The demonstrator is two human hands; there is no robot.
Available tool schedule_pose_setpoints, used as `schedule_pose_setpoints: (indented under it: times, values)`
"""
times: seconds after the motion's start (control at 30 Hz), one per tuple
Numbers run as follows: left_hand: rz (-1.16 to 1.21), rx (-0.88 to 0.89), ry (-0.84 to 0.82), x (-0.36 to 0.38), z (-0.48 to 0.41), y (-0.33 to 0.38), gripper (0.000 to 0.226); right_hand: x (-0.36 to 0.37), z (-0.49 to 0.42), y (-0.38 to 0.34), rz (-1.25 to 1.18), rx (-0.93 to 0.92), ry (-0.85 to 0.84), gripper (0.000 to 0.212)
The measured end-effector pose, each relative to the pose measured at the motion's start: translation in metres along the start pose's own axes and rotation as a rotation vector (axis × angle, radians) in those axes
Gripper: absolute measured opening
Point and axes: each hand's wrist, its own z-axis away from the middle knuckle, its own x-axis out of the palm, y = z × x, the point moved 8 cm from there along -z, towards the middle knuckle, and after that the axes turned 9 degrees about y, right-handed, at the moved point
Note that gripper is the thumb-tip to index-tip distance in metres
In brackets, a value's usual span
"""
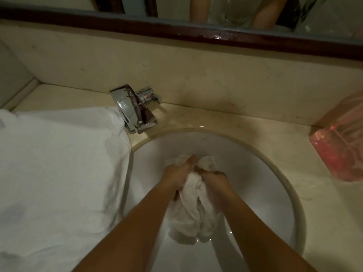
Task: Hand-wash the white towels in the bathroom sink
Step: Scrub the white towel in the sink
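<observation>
A small wet white towel hangs bunched between both my hands over the white sink bowl. My left hand grips its upper left part, fingers curled into the cloth. Close beside it, my right hand grips the upper right part. The towel's lower end droops toward the bottom of the bowl. A large white towel lies spread over the counter left of the sink, its edge hanging over the rim.
A chrome faucet stands behind the sink at the left, next to the big towel. A pink translucent plastic bag sits on the beige counter at the right. A dark-framed mirror runs along the wall above.
</observation>
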Motion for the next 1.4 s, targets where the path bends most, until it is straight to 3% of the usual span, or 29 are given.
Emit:
schedule_pose_setpoints:
  times: [0.07, 0.1, 0.23, 0.3, 0.4, 0.47, 0.53, 0.6, 0.7, 0.77, 0.83, 0.9, 0.97, 1.1, 1.17, 1.27, 1.4]
  values:
    - [0.104, 0.008, 0.016, 0.008, -0.003, 0.004, 0.035, -0.004, 0.004, -0.002, -0.062, -0.042, -0.066, 0.037]
    - [0.128, 0.006, 0.001, 0.011, -0.004, 0.002, 0.033, -0.008, 0.007, -0.005, -0.134, -0.057, -0.111, 0.029]
    - [0.257, 0.069, -0.199, 0.020, 0.001, 0.011, 0.058, -0.027, 0.016, -0.025, -0.428, -0.085, -0.231, 0.067]
    - [0.300, 0.111, -0.261, 0.025, 0.007, 0.026, 0.061, -0.029, 0.029, -0.042, -0.462, -0.137, -0.255, 0.066]
    - [0.304, 0.154, -0.221, 0.024, 0.015, 0.049, 0.071, -0.028, 0.049, -0.064, -0.431, -0.206, -0.297, 0.060]
    - [0.344, 0.167, -0.185, 0.013, 0.017, 0.057, 0.050, -0.033, 0.057, -0.076, -0.409, -0.279, -0.312, 0.047]
    - [0.452, 0.151, -0.144, -0.007, 0.016, 0.060, 0.039, -0.054, 0.055, -0.084, -0.375, -0.346, -0.221, 0.034]
    - [0.560, 0.117, -0.160, -0.017, 0.017, 0.059, 0.041, -0.079, 0.048, -0.085, -0.384, -0.382, -0.077, 0.022]
    - [0.525, 0.161, -0.164, -0.013, 0.028, 0.064, 0.046, -0.093, 0.041, -0.084, -0.354, -0.425, 0.145, 0.002]
    - [0.404, 0.260, -0.143, 0.004, 0.041, 0.072, 0.050, -0.083, 0.051, -0.092, -0.438, -0.426, 0.214, 0.004]
    - [0.268, 0.425, -0.070, 0.020, 0.050, 0.081, 0.048, -0.052, 0.066, -0.102, -0.532, -0.426, 0.105, 0.008]
    - [0.147, 0.565, 0.112, 0.018, 0.052, 0.094, 0.042, -0.026, 0.084, -0.097, -0.489, -0.437, 0.024, 0.028]
    - [0.098, 0.608, 0.207, 0.011, 0.050, 0.099, 0.042, -0.023, 0.093, -0.089, -0.367, -0.474, 0.041, 0.033]
    - [0.002, 0.709, 0.113, 0.028, 0.072, 0.093, 0.045, -0.046, 0.070, -0.108, -0.420, -0.398, 0.144, 0.027]
    - [-0.020, 0.715, 0.200, 0.020, 0.068, 0.098, 0.046, -0.040, 0.083, -0.111, -0.322, -0.511, 0.113, 0.038]
    - [0.067, 0.642, 0.251, 0.004, 0.053, 0.098, 0.045, -0.031, 0.101, -0.095, -0.220, -0.572, 0.093, 0.031]
    - [0.115, 0.606, 0.097, 0.025, 0.072, 0.074, 0.063, -0.040, 0.071, -0.100, -0.428, -0.332, 0.109, 0.029]
